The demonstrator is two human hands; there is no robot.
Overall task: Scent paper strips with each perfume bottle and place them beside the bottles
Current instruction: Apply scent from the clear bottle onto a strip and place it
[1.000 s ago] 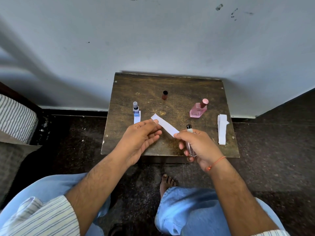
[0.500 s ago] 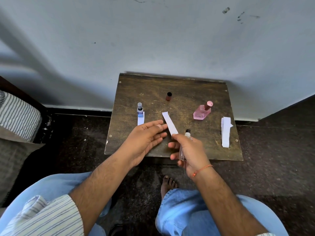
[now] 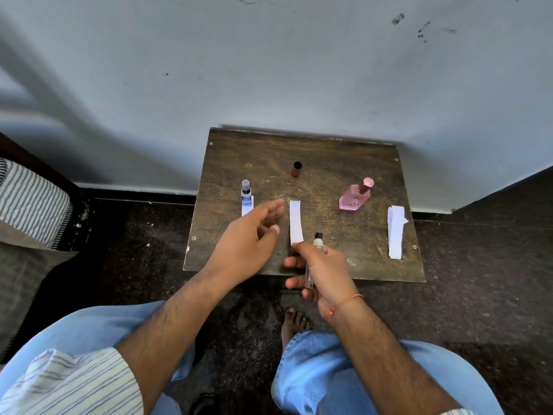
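The right hand (image 3: 324, 274) covers most of the slim clear bottle (image 3: 317, 244); only its dark cap, neck and a sliver of glass between the fingers show. It also hides the near end of the paper strip (image 3: 296, 223) it pinches. The left hand (image 3: 248, 241) hides the near end of the strip (image 3: 247, 206) lying by the small blue bottle (image 3: 246, 193). The label on the pink bottle (image 3: 353, 199) is too small to read. How many sheets make up the stack of strips (image 3: 395, 232) cannot be told. The picture's bottom edge cuts off both sleeves and knees.
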